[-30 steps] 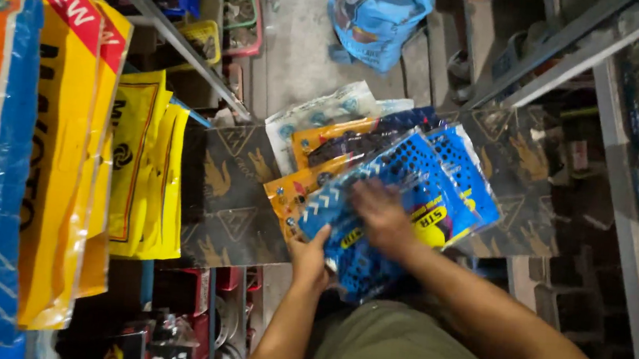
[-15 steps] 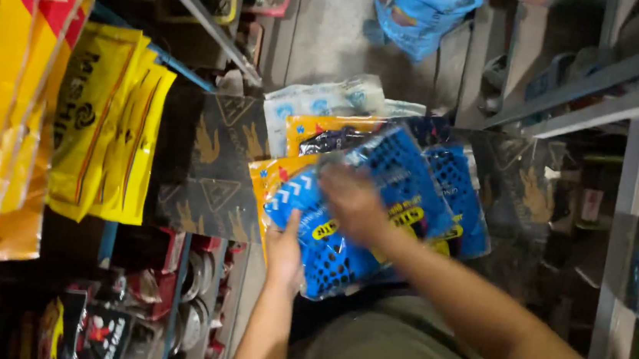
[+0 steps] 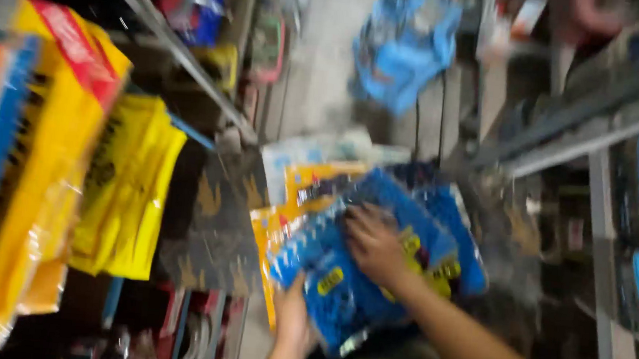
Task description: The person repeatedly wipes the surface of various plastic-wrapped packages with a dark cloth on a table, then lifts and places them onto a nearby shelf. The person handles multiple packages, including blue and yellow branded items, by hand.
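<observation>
My right hand (image 3: 372, 243) lies flat, fingers spread, on top of the blue packet (image 3: 341, 281); palm down, pressing rather than gripping. My left hand (image 3: 293, 320) is under the packet's near edge, curled onto it from below, so the packet sits sandwiched between both hands. Frame is blurred; exact finger positions on the left I can't tell.

Count, as far as the blur allows: two blue packets visible, the one I hold and a second blue packet (image 3: 459, 234) just behind it, touching. One orange-yellow packet (image 3: 296, 200) beneath them, one pale packet (image 3: 314, 152) further back. All stacked in an open dark cardboard box (image 3: 216, 217).

Left side: yellow bags (image 3: 122, 193) hang in a row; count unclear. Blue plastic bag (image 3: 408, 52) on the floor, well apart.
</observation>
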